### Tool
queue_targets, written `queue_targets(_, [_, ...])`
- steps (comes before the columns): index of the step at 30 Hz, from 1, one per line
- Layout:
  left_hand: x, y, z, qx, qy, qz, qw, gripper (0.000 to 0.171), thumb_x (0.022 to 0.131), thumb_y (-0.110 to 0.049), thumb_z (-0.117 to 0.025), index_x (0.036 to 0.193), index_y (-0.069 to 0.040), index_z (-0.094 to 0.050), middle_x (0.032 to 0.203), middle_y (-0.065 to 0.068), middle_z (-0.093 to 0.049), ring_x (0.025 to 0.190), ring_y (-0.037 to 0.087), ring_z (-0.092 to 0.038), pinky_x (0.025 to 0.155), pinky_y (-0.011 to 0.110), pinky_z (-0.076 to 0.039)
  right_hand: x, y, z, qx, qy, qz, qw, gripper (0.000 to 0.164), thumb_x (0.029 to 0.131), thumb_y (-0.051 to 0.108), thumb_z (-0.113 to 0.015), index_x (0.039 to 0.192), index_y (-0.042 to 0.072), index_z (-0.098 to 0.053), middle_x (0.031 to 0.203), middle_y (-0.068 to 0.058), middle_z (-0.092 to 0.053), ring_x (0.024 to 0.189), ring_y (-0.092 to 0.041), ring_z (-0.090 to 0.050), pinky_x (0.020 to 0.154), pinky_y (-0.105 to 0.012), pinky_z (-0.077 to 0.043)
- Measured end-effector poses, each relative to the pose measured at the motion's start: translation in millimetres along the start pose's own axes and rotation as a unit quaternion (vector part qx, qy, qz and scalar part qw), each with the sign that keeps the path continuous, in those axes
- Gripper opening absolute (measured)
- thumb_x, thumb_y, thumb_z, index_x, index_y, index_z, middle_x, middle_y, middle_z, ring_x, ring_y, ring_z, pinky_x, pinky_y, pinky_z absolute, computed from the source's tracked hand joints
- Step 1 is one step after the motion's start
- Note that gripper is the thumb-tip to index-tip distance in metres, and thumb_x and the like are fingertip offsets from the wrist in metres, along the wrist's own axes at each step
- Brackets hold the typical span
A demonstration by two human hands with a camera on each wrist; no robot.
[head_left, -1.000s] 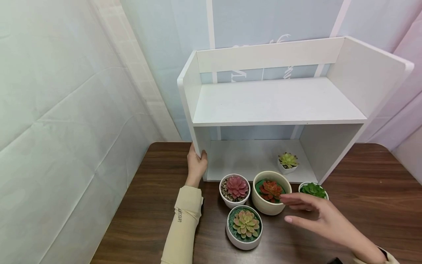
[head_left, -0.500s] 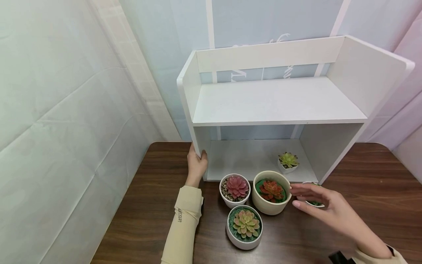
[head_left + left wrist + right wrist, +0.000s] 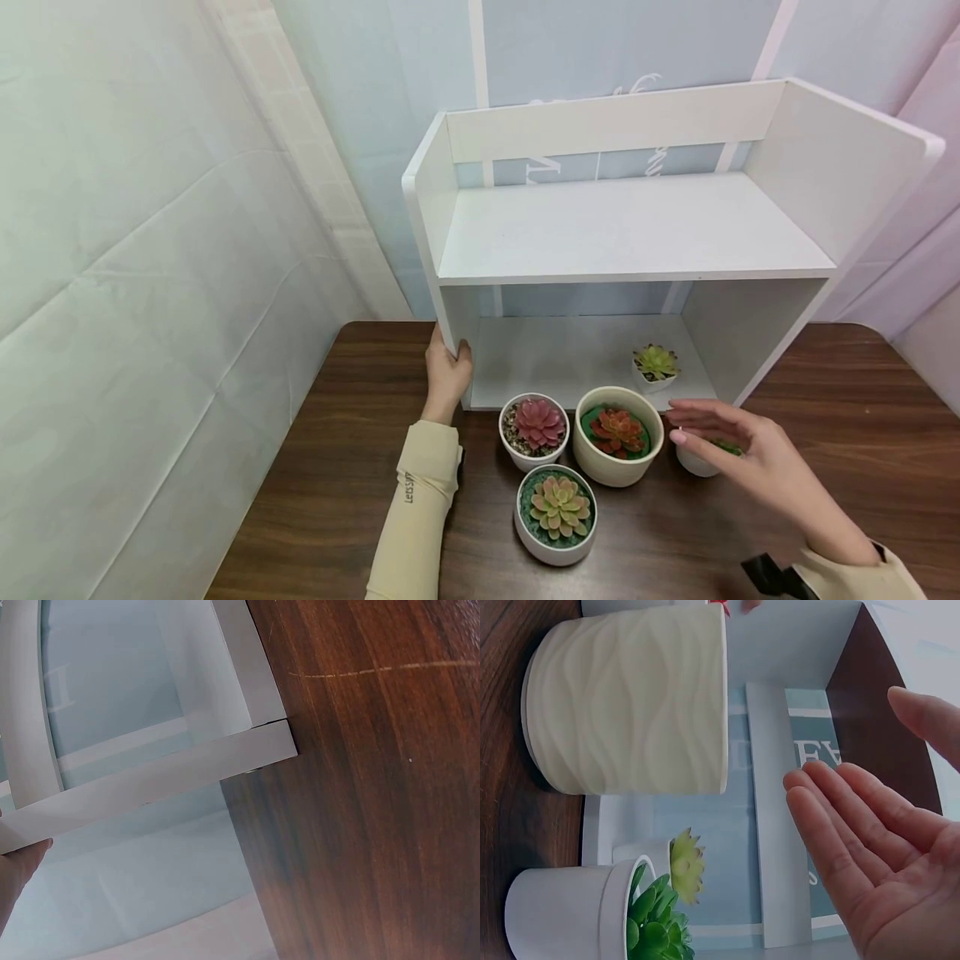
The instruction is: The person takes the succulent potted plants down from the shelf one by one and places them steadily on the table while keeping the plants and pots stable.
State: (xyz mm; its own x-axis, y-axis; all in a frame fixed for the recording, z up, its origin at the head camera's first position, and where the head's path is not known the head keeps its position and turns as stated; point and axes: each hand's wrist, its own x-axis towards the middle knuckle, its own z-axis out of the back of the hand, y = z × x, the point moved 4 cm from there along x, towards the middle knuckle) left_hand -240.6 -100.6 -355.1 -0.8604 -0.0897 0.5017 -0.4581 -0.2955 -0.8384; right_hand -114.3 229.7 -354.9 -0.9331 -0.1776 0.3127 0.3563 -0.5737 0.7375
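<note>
My left hand (image 3: 447, 375) grips the left side panel of a white two-tier shelf (image 3: 637, 277); in the left wrist view a fingertip (image 3: 46, 846) shows at the panel edge. Fingers extended and thumb apart, my right hand (image 3: 757, 458) hovers over a green succulent in a white pot (image 3: 696, 462), partly hiding it. The right wrist view shows that hand holding nothing, apart from the green succulent (image 3: 658, 922). Just left of it stands a cream pot (image 3: 617, 473) with a red succulent. A small yellow-green succulent (image 3: 656, 363) in a white pot sits on the lower tier.
A pink succulent in a white pot (image 3: 534, 429) stands before the shelf's left half. Nearer the person is a wide pot (image 3: 555, 550) with a peach-green succulent. Everything stands on a dark wood table (image 3: 322, 467). Curtains (image 3: 187, 250) hang at the left and behind.
My right hand has moved right from beside the cream pot to over the green succulent's pot, which now shows slightly farther left. My left hand keeps its grip on the shelf.
</note>
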Motion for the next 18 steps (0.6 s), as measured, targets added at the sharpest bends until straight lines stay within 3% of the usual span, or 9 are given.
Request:
queue_targets(4, [0.4, 0.1, 0.3, -0.003, 0.002, 0.001, 1.0, 0.047, 0.088, 0.017, -0.044, 0.134, 0.013, -0.041, 0.126, 0.037, -0.051, 0.118, 0.053, -0.05, 0.094, 0.063, -0.043, 3.2, -5.1, 1.1, -0.019, -0.013, -0.025, 0.999, 0.032, 0.088, 0.012, -0.07, 0.119, 0.014, -0.065, 0.108, -0.001, -0.071, 0.097, 0.007, -0.062, 0.078, -0.007, -0.046])
queue_targets(12, [0.0, -0.2, 0.4, -0.001, 0.001, 0.007, 1.0, 0.047, 0.088, 0.017, -0.044, 0.135, 0.013, -0.041, 0.127, 0.036, -0.051, 0.118, 0.052, -0.049, 0.095, 0.063, -0.043, 9.3, -11.9, 0.2, -0.013, -0.023, -0.07, 0.997, 0.032, 0.09, 0.021, -0.068, 0.12, 0.012, -0.064, 0.107, 0.019, -0.066, 0.094, 0.009, -0.062, 0.075, -0.007, -0.048])
queue_targets(18, [-0.1, 1.1, 0.1, 0.005, 0.001, 0.015, 0.9999, 0.047, 0.088, 0.016, -0.044, 0.135, 0.012, -0.04, 0.127, 0.033, -0.052, 0.119, 0.048, -0.051, 0.095, 0.061, -0.044, 13.0, -17.7, -0.1, -0.015, -0.043, -0.094, 0.995, 0.033, 0.091, 0.024, -0.067, 0.12, 0.008, -0.064, 0.105, 0.02, -0.067, 0.088, 0.012, -0.061, 0.072, -0.007, -0.047])
